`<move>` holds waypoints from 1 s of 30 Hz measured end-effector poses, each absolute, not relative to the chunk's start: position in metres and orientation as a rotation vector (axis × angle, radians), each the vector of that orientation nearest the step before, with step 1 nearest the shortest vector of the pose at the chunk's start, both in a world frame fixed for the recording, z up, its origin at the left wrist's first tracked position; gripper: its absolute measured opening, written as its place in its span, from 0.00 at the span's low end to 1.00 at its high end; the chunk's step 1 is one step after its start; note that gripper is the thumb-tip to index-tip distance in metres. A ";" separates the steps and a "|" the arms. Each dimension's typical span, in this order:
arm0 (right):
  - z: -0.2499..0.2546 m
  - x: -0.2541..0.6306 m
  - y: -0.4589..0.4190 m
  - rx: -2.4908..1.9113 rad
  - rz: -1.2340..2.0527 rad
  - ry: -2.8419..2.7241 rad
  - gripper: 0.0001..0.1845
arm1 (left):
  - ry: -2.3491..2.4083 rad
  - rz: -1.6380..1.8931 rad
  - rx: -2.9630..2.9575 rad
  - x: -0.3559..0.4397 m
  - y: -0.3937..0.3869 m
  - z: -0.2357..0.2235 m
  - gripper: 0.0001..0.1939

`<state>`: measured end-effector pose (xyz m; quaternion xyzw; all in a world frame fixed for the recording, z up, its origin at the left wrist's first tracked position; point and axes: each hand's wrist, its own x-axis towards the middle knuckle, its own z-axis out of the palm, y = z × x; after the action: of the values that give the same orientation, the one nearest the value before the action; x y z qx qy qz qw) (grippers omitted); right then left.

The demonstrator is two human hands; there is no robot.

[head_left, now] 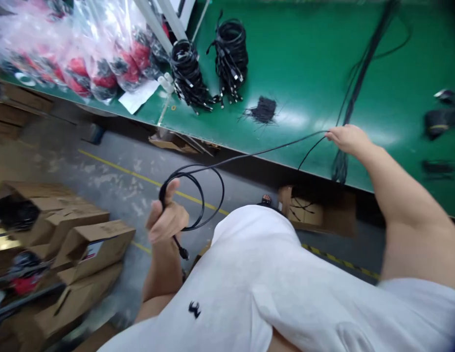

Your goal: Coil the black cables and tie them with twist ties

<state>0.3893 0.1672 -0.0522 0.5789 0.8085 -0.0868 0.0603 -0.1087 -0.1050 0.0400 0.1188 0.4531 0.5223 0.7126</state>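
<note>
A black cable (245,156) runs between my two hands. Several loose loops of it hang from my left hand (168,217), whose fingers are closed around the coil. Below that hand dangles one cable end with a black plug (183,253). Over the front part of the green table, my right hand (347,139) pinches the cable farther along, and a short tail drops from its fingers. Behind this hand a long bundle of black cables (354,100) lies across the table and hangs past its front edge.
On the green table (304,58) stand two bundles of coiled cables (231,54) (189,73) and a pile of short black ties (264,109). Plastic bags (77,68) with red and black items fill the left end. Cardboard boxes (95,244) sit lower left; another box (337,215) is under the table.
</note>
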 end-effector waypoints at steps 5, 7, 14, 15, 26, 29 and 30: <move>0.016 0.395 0.183 2.495 0.109 2.787 0.33 | 0.903 1.153 0.223 -0.055 -0.088 0.047 0.21; 0.022 0.388 0.170 2.337 -0.041 2.915 0.34 | 0.893 1.152 0.179 -0.044 -0.083 0.044 0.19; -0.030 0.331 0.084 1.371 -0.917 2.599 0.22 | 0.844 1.381 0.076 -0.069 -0.082 0.028 0.17; -0.027 0.327 0.071 1.328 -0.975 2.620 0.23 | 0.851 1.441 0.058 -0.078 -0.081 0.029 0.17; 0.041 0.254 0.007 0.601 -1.150 2.912 0.21 | 1.188 1.141 0.225 -0.049 -0.061 0.007 0.12; 0.034 0.228 0.033 0.645 -1.262 2.973 0.21 | 0.998 0.855 0.489 -0.011 -0.066 -0.009 0.19; 0.029 0.224 0.043 0.679 -1.301 2.976 0.21 | 0.932 0.803 0.550 -0.004 -0.068 -0.010 0.20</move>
<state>0.2244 0.0429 0.0290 0.2037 0.8935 -0.3905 -0.0880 -0.0038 -0.0684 -0.0097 0.2546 0.4316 0.3718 0.7814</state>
